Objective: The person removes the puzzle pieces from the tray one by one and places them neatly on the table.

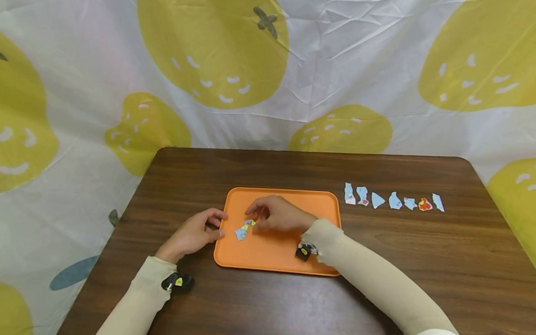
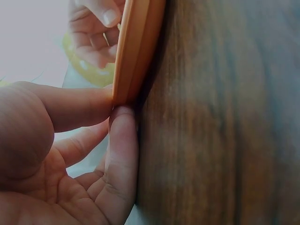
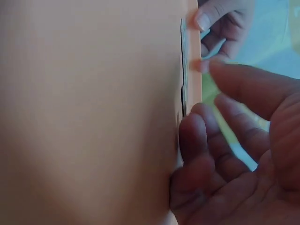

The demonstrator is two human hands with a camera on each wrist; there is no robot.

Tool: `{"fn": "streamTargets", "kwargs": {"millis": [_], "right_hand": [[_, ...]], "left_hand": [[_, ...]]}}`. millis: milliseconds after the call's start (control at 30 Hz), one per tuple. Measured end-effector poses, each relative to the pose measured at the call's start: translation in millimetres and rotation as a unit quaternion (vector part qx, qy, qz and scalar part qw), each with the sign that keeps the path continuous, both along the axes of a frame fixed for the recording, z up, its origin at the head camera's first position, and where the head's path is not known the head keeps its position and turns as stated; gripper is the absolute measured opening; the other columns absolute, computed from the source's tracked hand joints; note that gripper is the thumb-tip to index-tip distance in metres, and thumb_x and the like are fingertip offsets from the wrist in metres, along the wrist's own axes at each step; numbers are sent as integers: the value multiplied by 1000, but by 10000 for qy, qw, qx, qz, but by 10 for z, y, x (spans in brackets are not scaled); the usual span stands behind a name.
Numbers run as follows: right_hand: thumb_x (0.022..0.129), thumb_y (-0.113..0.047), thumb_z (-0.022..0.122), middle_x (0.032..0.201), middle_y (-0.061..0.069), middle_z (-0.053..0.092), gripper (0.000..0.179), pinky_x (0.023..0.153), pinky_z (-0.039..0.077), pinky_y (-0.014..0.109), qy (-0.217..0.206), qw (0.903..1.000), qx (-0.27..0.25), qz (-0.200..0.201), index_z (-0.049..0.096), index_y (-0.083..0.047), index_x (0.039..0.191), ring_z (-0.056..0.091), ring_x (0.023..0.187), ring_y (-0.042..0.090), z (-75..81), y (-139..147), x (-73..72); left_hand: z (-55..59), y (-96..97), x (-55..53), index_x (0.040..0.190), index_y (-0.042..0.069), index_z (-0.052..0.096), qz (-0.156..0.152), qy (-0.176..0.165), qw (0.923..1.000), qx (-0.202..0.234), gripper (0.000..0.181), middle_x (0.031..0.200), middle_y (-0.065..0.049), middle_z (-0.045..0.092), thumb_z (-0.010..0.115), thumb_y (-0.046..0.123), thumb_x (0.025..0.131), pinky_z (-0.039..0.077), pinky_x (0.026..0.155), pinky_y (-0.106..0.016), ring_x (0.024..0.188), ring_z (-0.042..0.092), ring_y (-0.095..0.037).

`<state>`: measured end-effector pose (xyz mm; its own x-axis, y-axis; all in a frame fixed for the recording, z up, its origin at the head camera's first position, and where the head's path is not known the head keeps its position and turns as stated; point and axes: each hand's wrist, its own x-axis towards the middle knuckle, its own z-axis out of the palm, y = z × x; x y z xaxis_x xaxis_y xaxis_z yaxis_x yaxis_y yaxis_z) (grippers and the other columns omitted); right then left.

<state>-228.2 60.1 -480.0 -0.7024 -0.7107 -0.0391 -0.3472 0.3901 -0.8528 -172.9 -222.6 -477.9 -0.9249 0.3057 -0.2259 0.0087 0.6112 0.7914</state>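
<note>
An orange tray (image 1: 275, 256) lies on the table, its left rim between the thumb and finger of my left hand (image 1: 192, 233). The left wrist view shows that thumb and finger meeting at the tray edge. Small torn paper pieces (image 1: 241, 234), light blue with yellow and purple print, lie together on the left half of the tray. Over the tray, my right hand (image 1: 279, 215) is beside these pieces, its fingertips low against the tray surface. In the right wrist view its thumb stands apart from the bent fingers. Whether a fingertip touches a piece is hard to tell.
Several torn paper pieces (image 1: 377, 200), mostly pale blue, form a row on the dark wooden table (image 1: 386, 262) right of the tray. One piece (image 1: 425, 204) is red and orange. A white cloth (image 1: 318, 77) with yellow fruit print hangs behind the table.
</note>
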Motion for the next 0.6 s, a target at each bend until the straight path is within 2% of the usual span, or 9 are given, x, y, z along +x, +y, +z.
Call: {"fn": "streamTargets", "kwargs": {"millis": [200, 333, 600], "right_hand": [[91, -20, 84, 108, -1, 73, 34, 87, 53, 30, 331, 9976, 604, -14, 75, -14, 124, 62, 97, 14, 26, -80, 21], [92, -24, 84, 101, -5, 71, 31, 87, 52, 29, 558, 9940, 934, -111, 77, -17, 121, 61, 94, 12, 13, -119, 7], [90, -22, 85, 87, -7, 68, 9, 77, 48, 28, 690, 9895, 1249, -233, 80, -23, 98, 58, 82, 11, 10, -148, 5]], "left_hand": [[1, -12, -4, 133, 14, 66, 23, -21, 10000, 19, 36, 119, -13, 65, 76, 12, 98, 53, 74, -32, 87, 63, -21], [-9, -15, -6, 132, 13, 67, 26, 52, 10000, 21, 36, 117, -13, 66, 76, 12, 97, 53, 74, -32, 86, 63, -21], [-20, -1, -3, 133, 14, 67, 32, 14, 10000, 40, 37, 119, -14, 66, 76, 12, 97, 53, 74, -33, 84, 63, -21]]}}
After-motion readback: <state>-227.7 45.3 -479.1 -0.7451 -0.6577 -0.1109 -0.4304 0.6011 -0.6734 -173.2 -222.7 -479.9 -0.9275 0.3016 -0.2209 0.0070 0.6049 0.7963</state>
